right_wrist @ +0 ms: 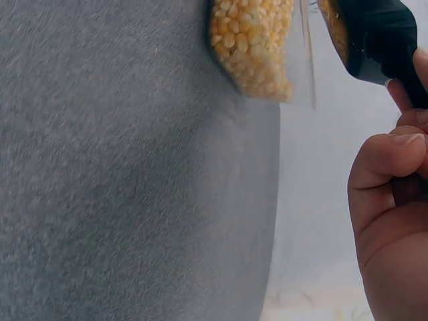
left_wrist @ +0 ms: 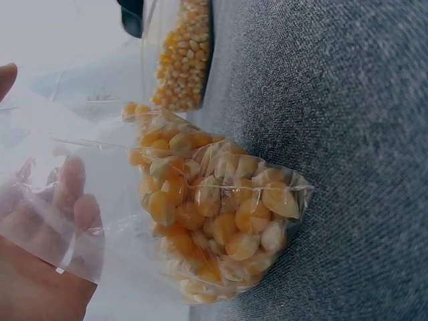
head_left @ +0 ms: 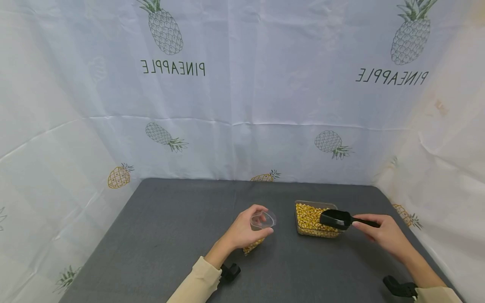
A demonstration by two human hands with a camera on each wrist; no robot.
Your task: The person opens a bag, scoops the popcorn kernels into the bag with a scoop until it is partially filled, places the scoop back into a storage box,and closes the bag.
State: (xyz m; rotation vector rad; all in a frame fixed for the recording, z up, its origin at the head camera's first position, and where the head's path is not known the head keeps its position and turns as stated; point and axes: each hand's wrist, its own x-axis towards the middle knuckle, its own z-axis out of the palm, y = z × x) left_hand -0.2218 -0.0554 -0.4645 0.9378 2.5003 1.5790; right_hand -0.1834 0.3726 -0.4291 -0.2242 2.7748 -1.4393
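Observation:
My left hand [head_left: 244, 229] curls its thumb and fingers round the top of a clear plastic bag [head_left: 254, 245], whose mouth stands as a round opening. Yellow corn kernels fill the bottom of the bag, which is close to the tabletop in the left wrist view. To the right, my right hand [head_left: 382, 233] grips the handle of a black scoop [head_left: 335, 219]. The scoop's head overlaps the right part of a clear rectangular container [head_left: 316, 202] of corn kernels [head_left: 308, 216]. Some yellow shows at the scoop's edge in the right wrist view.
The dark grey table [head_left: 170, 227] has rounded far corners. Behind and beside it hangs a white curtain [head_left: 242, 84] printed with pineapples. Black straps with camera mounts sit on both wrists, close over the table.

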